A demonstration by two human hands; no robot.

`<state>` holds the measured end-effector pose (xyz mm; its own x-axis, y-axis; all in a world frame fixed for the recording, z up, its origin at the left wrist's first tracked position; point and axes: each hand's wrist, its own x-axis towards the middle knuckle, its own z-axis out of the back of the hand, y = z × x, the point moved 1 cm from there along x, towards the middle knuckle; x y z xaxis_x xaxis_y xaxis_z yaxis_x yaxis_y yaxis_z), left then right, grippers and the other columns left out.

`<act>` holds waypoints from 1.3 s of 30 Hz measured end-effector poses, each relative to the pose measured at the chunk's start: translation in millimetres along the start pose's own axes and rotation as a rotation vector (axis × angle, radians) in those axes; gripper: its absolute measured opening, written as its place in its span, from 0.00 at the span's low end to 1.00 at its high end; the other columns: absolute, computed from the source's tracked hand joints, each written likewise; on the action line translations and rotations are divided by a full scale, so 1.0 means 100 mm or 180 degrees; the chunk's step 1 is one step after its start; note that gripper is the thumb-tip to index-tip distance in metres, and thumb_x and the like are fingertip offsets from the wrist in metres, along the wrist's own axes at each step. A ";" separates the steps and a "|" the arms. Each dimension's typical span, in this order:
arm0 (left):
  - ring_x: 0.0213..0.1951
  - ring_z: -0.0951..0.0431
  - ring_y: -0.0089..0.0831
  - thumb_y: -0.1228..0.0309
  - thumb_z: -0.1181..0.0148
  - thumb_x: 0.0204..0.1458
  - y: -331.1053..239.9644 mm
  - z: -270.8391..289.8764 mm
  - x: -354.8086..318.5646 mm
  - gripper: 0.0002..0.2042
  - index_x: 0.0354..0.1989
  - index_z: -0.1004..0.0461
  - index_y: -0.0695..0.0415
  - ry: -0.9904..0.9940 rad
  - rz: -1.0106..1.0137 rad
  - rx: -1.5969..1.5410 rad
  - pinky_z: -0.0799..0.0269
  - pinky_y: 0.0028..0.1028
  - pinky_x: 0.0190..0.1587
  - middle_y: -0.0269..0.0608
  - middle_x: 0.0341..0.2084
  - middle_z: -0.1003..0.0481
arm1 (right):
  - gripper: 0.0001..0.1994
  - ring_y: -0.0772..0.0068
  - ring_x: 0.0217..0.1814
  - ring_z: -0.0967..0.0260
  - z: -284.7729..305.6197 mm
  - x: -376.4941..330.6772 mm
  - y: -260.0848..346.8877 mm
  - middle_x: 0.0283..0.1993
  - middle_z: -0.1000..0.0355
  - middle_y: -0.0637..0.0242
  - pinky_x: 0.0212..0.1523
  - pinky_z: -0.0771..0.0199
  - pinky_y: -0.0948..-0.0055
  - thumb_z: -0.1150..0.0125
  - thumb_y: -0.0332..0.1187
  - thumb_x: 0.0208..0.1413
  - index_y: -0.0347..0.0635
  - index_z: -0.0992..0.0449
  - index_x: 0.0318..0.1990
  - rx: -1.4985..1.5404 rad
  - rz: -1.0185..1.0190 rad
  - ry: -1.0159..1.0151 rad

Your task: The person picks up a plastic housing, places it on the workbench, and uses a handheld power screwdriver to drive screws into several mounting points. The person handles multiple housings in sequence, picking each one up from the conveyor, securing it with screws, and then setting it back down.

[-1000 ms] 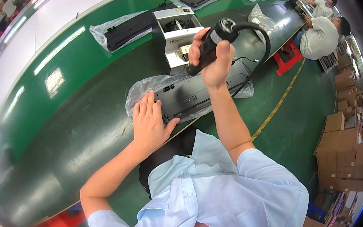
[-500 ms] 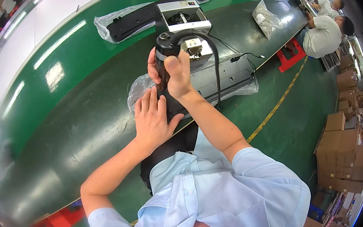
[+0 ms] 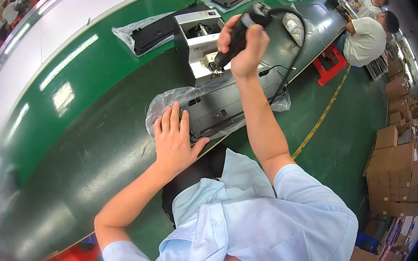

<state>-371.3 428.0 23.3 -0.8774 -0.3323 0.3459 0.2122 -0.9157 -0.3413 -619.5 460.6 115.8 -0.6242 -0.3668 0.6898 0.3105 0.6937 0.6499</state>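
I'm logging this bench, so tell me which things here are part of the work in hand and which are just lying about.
In hand:
right hand gripping the black power screwdriver
left hand flat on the plastic-wrapped grey unit
white machine under the tool's tip

Lying about:
bagged black units on the green belt
cardboard boxes
red stool

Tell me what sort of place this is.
Most likely a factory assembly line: a long green conveyor belt carries bagged dark units, the right hand grips a corded power screwdriver, and cardboard boxes are stacked alongside.
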 end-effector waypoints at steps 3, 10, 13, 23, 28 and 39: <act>0.68 0.39 0.58 0.52 0.25 0.45 0.01 -0.01 0.00 0.41 0.62 0.32 0.70 0.0015 -0.0009 -0.0001 0.46 0.53 0.67 0.64 0.68 0.38 | 0.31 0.77 0.20 0.35 0.01 -0.07 0.05 0.23 0.31 0.64 0.22 0.36 0.76 0.44 0.60 0.66 0.31 0.28 0.41 0.0005 -0.0198 0.0053; 0.68 0.38 0.57 0.53 0.24 0.43 0.02 -0.01 0.00 0.41 0.61 0.32 0.68 0.0118 0.0040 -0.0012 0.46 0.53 0.68 0.63 0.68 0.38 | 0.41 0.73 0.21 0.39 -0.07 -0.71 0.38 0.22 0.36 0.64 0.25 0.36 0.71 0.47 0.73 0.58 0.35 0.32 0.47 0.0365 -0.0946 0.0310; 0.67 0.37 0.57 0.53 0.23 0.42 0.03 -0.01 0.01 0.41 0.61 0.32 0.67 0.0052 0.0037 -0.0026 0.45 0.52 0.67 0.63 0.68 0.37 | 0.43 0.73 0.21 0.37 -0.25 -0.97 0.52 0.23 0.34 0.65 0.25 0.35 0.71 0.43 0.75 0.54 0.35 0.32 0.48 0.0672 -0.1434 0.0686; 0.65 0.34 0.57 0.52 0.24 0.42 0.12 -0.14 -0.01 0.41 0.60 0.29 0.67 -0.0069 -0.0056 -0.0117 0.42 0.55 0.65 0.62 0.64 0.33 | 0.42 0.76 0.18 0.39 -0.46 -1.29 0.40 0.22 0.34 0.65 0.21 0.42 0.76 0.34 0.73 0.48 0.35 0.32 0.40 0.0915 -0.1893 0.0791; 0.65 0.34 0.57 0.51 0.24 0.41 0.14 -0.16 -0.02 0.41 0.60 0.29 0.67 -0.0055 -0.0113 -0.0116 0.42 0.54 0.65 0.62 0.64 0.33 | 0.45 0.81 0.21 0.37 -0.51 -1.34 0.44 0.25 0.33 0.69 0.22 0.43 0.79 0.35 0.77 0.45 0.34 0.29 0.41 0.0810 -0.2029 0.1002; 0.67 0.38 0.57 0.53 0.25 0.45 0.04 -0.06 -0.03 0.41 0.62 0.33 0.69 -0.0002 -0.0058 0.0166 0.44 0.52 0.67 0.63 0.68 0.39 | 0.40 0.72 0.21 0.37 0.55 -0.89 0.80 0.27 0.32 0.66 0.23 0.36 0.68 0.57 0.72 0.64 0.35 0.29 0.49 0.1217 -0.1550 -0.0331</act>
<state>-370.2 426.9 15.8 -0.8811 -0.3157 0.3522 0.2184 -0.9321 -0.2891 -579.0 582.8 88.5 -0.7019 -0.6478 0.2960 -0.2936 0.6419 0.7084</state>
